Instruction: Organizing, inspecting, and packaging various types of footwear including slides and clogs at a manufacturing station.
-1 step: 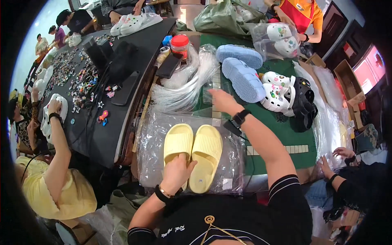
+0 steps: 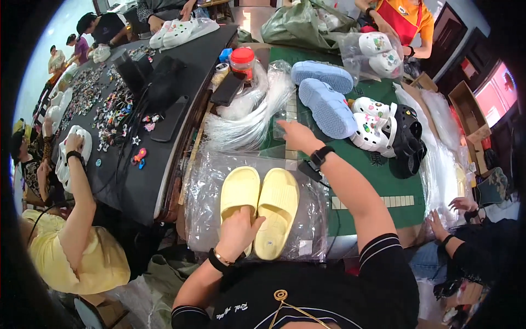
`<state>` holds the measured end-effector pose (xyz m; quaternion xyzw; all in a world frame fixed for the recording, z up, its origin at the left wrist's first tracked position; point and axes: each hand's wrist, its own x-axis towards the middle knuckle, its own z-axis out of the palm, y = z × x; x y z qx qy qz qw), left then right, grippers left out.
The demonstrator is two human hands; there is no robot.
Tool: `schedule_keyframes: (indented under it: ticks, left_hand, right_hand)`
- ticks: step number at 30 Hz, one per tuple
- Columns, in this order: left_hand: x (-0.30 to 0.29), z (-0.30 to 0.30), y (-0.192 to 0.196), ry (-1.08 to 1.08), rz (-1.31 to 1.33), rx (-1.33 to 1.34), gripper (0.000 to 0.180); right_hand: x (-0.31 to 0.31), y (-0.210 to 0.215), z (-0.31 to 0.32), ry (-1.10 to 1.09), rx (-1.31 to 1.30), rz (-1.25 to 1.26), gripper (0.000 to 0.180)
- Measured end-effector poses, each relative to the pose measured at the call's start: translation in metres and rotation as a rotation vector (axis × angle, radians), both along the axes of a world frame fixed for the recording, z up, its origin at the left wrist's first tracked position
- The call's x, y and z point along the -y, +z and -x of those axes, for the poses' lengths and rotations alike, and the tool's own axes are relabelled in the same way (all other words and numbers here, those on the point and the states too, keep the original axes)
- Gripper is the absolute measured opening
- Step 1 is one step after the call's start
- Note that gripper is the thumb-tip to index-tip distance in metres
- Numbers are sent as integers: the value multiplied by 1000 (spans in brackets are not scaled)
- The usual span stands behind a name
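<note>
A pair of pale yellow slides lies side by side on clear plastic bags (image 2: pixel 200 211) in front of me. My left hand (image 2: pixel 239 233) is closed on the left slide (image 2: pixel 239 189), its fingers hidden inside the foot opening; the thumb reaches towards the right slide (image 2: pixel 278 211). Farther out, my right hand (image 2: pixel 298 137) is beside a bundle of thin clear plastic strands (image 2: pixel 241 129), above a row of pale tiles on the green table (image 2: pixel 356 175). Its fingers are drawn together at the tips, near something small and see-through that I cannot make out.
Blue clogs (image 2: pixel 326 107), white clogs with charms (image 2: pixel 372 131) and black clogs (image 2: pixel 408 137) sit at the right. A red-lidded jar (image 2: pixel 241 61) and a phone (image 2: pixel 227 89) are beyond the strands. Co-workers handle white clogs at the black table (image 2: pixel 129 189) and the far end.
My right hand has shifted very slightly to the left. My left hand and the yellow slides look the same.
</note>
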<state>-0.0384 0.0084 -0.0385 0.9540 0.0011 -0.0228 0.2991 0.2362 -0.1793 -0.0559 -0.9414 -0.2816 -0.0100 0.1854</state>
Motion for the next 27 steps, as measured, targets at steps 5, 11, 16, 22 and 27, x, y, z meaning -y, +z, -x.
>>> schedule_keyframes:
  ticks: [5,11,16,22,27]
  left_hand:
    - [2,-7,-9,-86,-19,-29,39]
    - [-1,-18,-16,-99,-65,-74,46]
    - [9,-36,-21,-98,-70,-42,49]
    - [9,-35,-8,-33,20,-37,43]
    - [2,-29,21,-33,15,25,31]
  right_hand:
    - [-7,-14,-15,-40,-37,157,23]
    - [1,8,37,39,36,213,25]
    - [41,50,90,174,-73,281,27]
    - [62,103,135,258,-257,257,27]
    - [64,103,134,137,-173,208,26]
